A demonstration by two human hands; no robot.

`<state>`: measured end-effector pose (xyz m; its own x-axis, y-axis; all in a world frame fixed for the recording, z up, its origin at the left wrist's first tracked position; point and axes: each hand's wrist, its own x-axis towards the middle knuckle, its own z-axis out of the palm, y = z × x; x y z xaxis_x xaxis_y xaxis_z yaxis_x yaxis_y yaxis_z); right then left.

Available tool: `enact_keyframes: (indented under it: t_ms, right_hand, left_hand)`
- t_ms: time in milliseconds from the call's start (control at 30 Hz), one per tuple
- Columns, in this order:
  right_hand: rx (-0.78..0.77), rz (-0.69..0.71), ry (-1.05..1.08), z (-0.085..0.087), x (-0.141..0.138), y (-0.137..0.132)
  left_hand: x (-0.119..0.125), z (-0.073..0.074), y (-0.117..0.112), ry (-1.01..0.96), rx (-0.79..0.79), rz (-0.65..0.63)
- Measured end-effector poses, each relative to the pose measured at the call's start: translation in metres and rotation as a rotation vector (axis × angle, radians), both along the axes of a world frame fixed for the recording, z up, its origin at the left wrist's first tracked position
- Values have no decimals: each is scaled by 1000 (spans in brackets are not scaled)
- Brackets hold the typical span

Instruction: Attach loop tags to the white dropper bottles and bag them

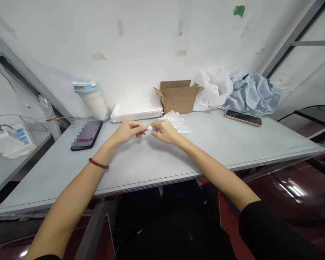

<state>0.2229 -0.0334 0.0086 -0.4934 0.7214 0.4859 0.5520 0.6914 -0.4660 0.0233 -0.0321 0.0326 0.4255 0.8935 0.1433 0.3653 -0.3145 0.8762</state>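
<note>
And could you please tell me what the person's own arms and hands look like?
The left hand and right hand wear no gloves. A dark red beaded bracelet circles the left wrist. Black sleeves leave both forearms bare.

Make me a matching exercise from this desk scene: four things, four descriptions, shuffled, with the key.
Things
1. cardboard box
2. tumbler
3. beaded bracelet
4. small white piece

Descriptions
A. around the left forearm
B. between the fingers of the left hand and right hand
C. brown, flaps open
D. pale body, blue top

Pairs: 1-C, 2-D, 3-A, 4-B
</note>
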Motion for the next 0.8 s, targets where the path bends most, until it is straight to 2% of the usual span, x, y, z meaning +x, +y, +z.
enact_keyframes:
  t_ms: [300, 800]
  right_hand:
    - [-38, 29, 32, 6, 0, 6]
    - [-38, 38, 27, 5, 1, 5]
  left_hand:
    - [0, 2, 4, -67, -32, 31]
    - [-1, -1, 6, -92, -48, 57]
